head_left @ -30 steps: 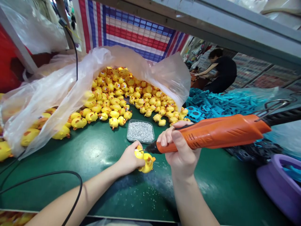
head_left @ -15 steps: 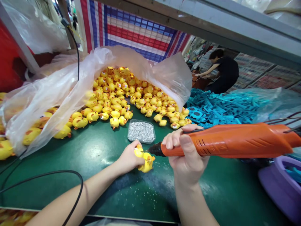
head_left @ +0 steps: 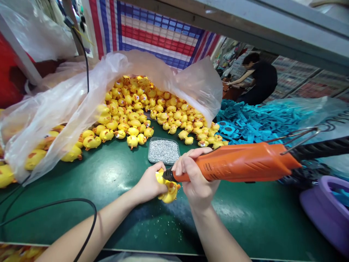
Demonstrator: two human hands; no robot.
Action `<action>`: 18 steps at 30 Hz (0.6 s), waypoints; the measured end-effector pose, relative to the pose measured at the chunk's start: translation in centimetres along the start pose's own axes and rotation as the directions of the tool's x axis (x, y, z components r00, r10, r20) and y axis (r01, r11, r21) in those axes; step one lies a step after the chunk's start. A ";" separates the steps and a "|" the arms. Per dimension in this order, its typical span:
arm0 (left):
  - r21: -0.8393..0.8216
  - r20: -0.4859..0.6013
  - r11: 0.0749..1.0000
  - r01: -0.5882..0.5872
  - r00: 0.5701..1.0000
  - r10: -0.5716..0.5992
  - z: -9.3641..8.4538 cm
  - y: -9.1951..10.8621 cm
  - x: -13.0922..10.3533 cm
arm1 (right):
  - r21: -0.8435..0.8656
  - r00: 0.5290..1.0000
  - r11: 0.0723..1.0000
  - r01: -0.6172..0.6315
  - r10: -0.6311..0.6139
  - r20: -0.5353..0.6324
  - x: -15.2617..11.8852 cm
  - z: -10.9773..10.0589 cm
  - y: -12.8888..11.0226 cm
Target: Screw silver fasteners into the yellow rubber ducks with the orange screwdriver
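Observation:
A yellow toy duck is gripped in my left hand, held just above the green tabletop. My right hand is wrapped round an orange electric screwdriver, which lies level with its cord end to the right. The black nose of the screwdriver meets the duck's side beside my left fingers; the bit's tip is hidden. Right behind my hands is a clear plastic tub full of small silvery screws.
A pile of yellow ducks spills from a clear plastic bag at the back. Turquoise plastic parts are heaped at the back right, near a purple tub. A black cable loops over my left forearm. Beyond, a person bends over.
My right hand has brought the screwdriver left, so its nose now meets the duck. Before, the thin bit showed between them. My left hand has stayed almost still.

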State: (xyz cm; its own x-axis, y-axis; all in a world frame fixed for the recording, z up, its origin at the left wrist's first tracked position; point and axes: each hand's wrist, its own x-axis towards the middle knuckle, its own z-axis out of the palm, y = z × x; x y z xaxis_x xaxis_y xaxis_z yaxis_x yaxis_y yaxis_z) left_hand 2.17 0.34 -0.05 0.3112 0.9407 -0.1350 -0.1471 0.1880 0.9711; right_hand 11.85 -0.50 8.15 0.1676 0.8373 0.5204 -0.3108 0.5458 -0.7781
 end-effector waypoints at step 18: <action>0.033 0.121 0.995 0.090 0.988 -0.093 -0.5 -0.1 -0.1 | -0.033 0.999 0.999 -0.023 0.021 -0.046 0.7 -0.5 -2.6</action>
State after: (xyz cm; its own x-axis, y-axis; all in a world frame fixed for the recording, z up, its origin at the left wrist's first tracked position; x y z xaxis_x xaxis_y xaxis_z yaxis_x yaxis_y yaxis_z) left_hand 1.65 0.42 -0.25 0.4349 0.8779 -0.2003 -0.0872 0.2625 0.9610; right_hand 13.25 -1.33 10.33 0.2039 0.8493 0.4870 -0.2833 0.5273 -0.8010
